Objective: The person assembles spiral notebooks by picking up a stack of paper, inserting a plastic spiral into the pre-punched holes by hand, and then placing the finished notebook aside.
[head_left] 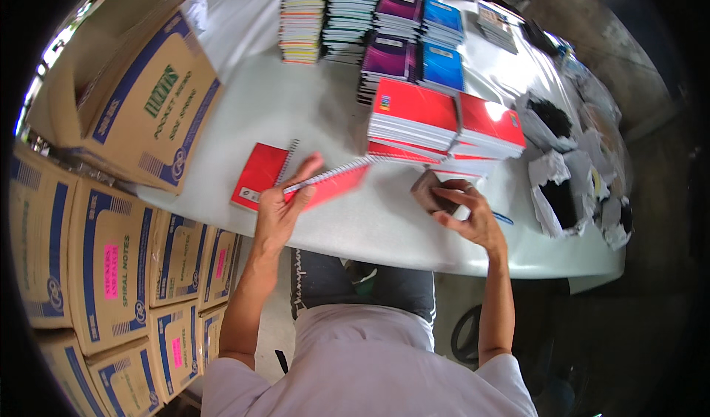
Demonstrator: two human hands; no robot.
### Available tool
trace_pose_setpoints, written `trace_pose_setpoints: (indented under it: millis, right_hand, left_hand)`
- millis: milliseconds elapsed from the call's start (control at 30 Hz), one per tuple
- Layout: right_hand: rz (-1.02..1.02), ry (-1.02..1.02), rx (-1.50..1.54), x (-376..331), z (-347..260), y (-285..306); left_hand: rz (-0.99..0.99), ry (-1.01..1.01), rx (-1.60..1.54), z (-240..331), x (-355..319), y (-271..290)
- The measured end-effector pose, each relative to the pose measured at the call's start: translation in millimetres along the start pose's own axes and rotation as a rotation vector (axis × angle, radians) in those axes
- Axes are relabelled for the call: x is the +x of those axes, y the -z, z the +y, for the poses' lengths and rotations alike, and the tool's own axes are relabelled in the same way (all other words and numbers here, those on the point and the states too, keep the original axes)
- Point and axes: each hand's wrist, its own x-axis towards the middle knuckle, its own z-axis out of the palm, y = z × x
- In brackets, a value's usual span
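Observation:
My left hand [279, 208] grips a red spiral notebook [339, 183] by its wire-bound edge, thumb and fingers closed on it. The notebook is tilted and blurred by motion. Under and left of it, another red spiral notebook [259, 167] lies flat on the table, with a small white label near its corner. My right hand [473, 216] has its fingers curled on a small dark brown block [427, 189], whose exact kind I cannot make out. Just beyond that hand stands a stack of red notebooks [414, 110]. A blue pen [503, 218] lies beside the right hand.
Purple notebooks [388, 53], blue notebooks [442, 63] and tall notebook piles [302, 21] stand at the back. An open cardboard box [151, 106] sits at the left, above several stacked cartons [111, 261]. Torn white packaging [551, 187] lies along the right edge of the white-covered table [244, 84].

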Motion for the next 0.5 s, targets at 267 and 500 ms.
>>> trace_pose_setpoints:
  millis: [267, 500]
  right_hand:
    - [0.311, -0.142, -0.688, -74.6, 43.4, -0.4]
    - [0.468, -0.05, -0.483, -77.9, 23.1, -37.8]
  left_hand:
    - [0.098, -0.229, 0.643, -45.4, -29.3, -54.0]
    - [0.09, -0.252, 0.885, -46.7, -31.2, -66.0]
